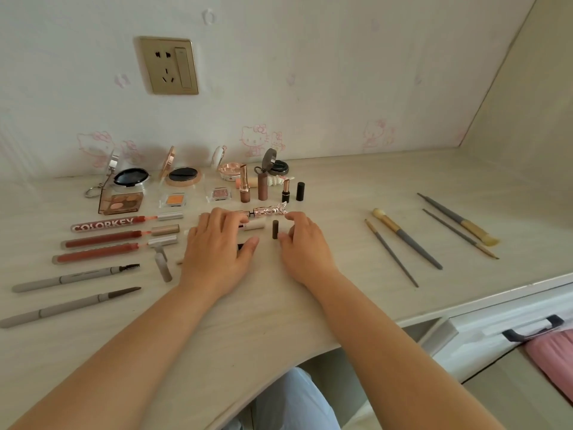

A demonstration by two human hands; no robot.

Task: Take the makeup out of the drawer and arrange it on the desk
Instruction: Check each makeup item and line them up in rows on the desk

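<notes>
Makeup lies in rows on the pale desk. My left hand lies flat, palm down, over a white tube and a small dark item that is mostly hidden under it. My right hand rests beside it with fingers loosely bent, close to an upright dark cap. Just behind both hands lies a rose-gold butterfly lipstick. Lip gloss tubes and brow pencils fill the left side. Open compacts and upright lipsticks stand at the back.
Several makeup brushes lie on the right part of the desk. A wall socket is above the compacts. An open white drawer with a dark handle sits under the desk edge at the lower right.
</notes>
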